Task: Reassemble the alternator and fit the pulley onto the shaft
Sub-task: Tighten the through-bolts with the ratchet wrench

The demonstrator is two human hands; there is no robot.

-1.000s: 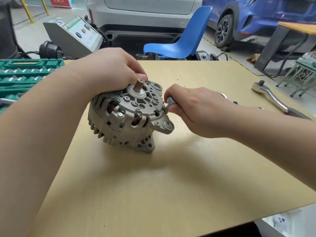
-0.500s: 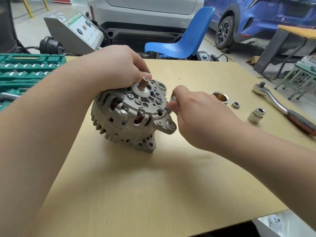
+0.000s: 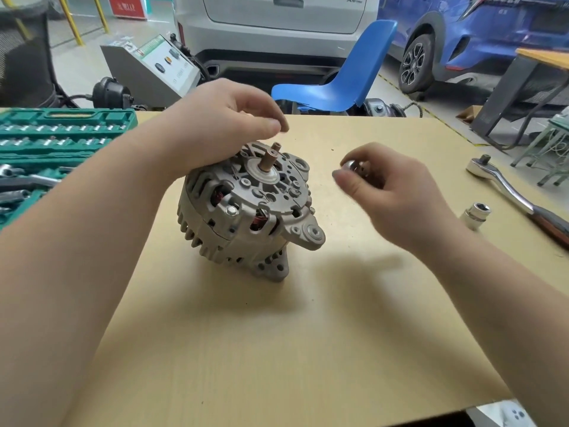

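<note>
A garage with parked cars behind frames a tan bench [image 3: 277, 349], where the alternator [image 3: 246, 211] sits tilted near the middle, its bare shaft [image 3: 270, 157] pointing up and away so the end stays reachable. The left hand [image 3: 215, 134] rests on the housing's far side, fingers loosely curled above the shaft and gripping nothing, likely to steady the body. The right hand [image 3: 388, 192], just right of the alternator and apart from it, pinches a small silver piece [image 3: 349, 165] between thumb and fingers; what it is cannot be told. A loose socket [image 3: 475, 214] and ratchet [image 3: 505, 188] lie to the right, a green socket case [image 3: 55, 140] to the left, probably kept close for tightening.
</note>
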